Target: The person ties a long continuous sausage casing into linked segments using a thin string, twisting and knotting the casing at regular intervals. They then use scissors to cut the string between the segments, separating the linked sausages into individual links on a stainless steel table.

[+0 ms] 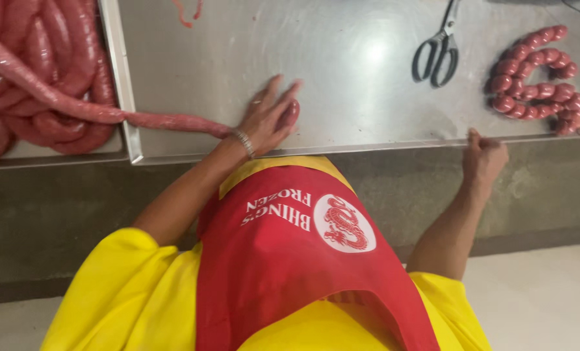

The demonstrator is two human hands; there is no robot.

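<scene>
A round white emblem (344, 223) with red figure sits on the red apron (290, 279).

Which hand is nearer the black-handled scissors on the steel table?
Right. The right hand grips the table's front edge, below and slightly right of the black-handled scissors. The left hand lies farther away to their left, resting on the long pink sausage rope.
</scene>
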